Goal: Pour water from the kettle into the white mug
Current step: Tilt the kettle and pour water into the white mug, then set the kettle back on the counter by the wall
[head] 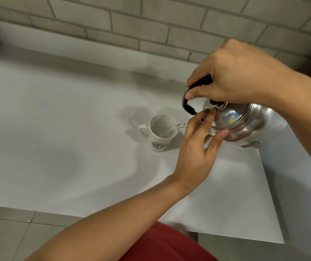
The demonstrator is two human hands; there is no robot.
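A white mug point(159, 141) with a green round logo stands upright on the white table point(56, 119), handle to the left. A shiny metal kettle point(249, 127) hangs tilted to the right of the mug, its spout hidden behind my left hand. A thin stream of water point(175, 127) runs from the spout into the mug, which holds some water. My right hand point(239, 78) grips the kettle's black handle point(187, 104) from above. The fingertips of my left hand point(198, 146) press on the kettle's lid point(228, 117).
A grey brick wall point(151, 25) runs along the table's far side. The table's right edge point(271, 194) and front edge lie close to me, with tiled floor point(9, 232) below. My red clothing point(169, 245) shows at the bottom.
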